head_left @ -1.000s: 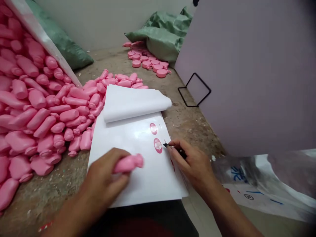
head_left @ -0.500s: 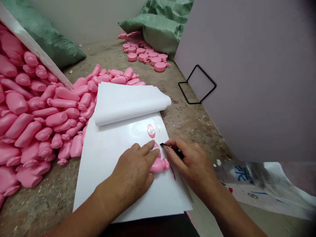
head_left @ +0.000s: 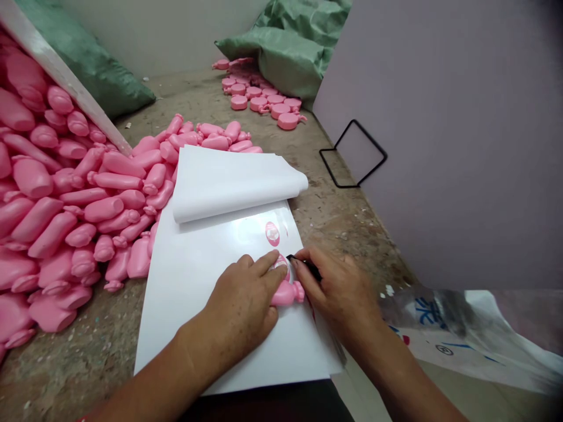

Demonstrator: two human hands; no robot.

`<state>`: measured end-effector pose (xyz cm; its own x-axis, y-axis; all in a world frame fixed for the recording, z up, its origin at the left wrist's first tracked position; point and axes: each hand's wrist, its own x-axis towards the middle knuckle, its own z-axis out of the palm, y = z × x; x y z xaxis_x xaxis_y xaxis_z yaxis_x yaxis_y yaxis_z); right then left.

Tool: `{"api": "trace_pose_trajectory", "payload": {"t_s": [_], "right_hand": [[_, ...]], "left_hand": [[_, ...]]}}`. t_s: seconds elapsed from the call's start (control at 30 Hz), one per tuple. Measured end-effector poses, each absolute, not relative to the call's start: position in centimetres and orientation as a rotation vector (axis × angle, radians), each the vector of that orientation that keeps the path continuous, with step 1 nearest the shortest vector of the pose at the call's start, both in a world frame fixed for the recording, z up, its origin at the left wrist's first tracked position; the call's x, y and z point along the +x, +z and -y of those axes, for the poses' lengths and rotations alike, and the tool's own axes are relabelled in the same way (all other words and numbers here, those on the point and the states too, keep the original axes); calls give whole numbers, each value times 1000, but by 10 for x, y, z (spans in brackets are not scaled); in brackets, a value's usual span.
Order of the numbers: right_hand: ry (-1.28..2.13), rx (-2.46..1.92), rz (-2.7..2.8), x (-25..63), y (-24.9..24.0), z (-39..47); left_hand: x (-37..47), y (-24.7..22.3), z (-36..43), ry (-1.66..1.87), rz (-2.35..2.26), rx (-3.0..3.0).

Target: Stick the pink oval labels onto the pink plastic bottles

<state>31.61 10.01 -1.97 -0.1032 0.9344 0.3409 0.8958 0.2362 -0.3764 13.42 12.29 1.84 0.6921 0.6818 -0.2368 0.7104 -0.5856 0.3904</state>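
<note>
My left hand (head_left: 248, 296) lies over a white sticker sheet (head_left: 185, 305) with a small pink plastic bottle (head_left: 285, 294) held under its fingers, neck pointing right. Its index and middle fingertips press beside an oval pink-and-white sticker (head_left: 282, 265), partly covered by them. Pinched in my right hand (head_left: 336, 287) is a slim black pointed tool (head_left: 310, 268), whose tip touches or nearly touches that sticker's right edge; the exact kind cannot be made out. Another oval sticker (head_left: 272, 234) sits just above on the sheet. The sheet's upper part (head_left: 237, 183) is folded back over itself.
A heap of pink bottles (head_left: 101, 199) spills across the worn tabletop on the left. Round pink pieces (head_left: 264, 97) lie at the back by a green sack (head_left: 285, 53). To the right stand a grey panel (head_left: 440, 146) and a black wire frame (head_left: 354, 153); printed plastic (head_left: 461, 334) lies below.
The view has shifted slightly, so the sheet and heap appear a little further right. Both hands keep nearly the same pose, with the black tool's tip still by the lower sticker.
</note>
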Motion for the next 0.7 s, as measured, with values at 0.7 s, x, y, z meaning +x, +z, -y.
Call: {"api": "trace_pose_trajectory", "payload": {"t_s": [0.7], "right_hand": [[450, -1744, 1837, 317, -19, -110]], "left_hand": [[127, 13, -126, -11, -1056, 2373]]}}
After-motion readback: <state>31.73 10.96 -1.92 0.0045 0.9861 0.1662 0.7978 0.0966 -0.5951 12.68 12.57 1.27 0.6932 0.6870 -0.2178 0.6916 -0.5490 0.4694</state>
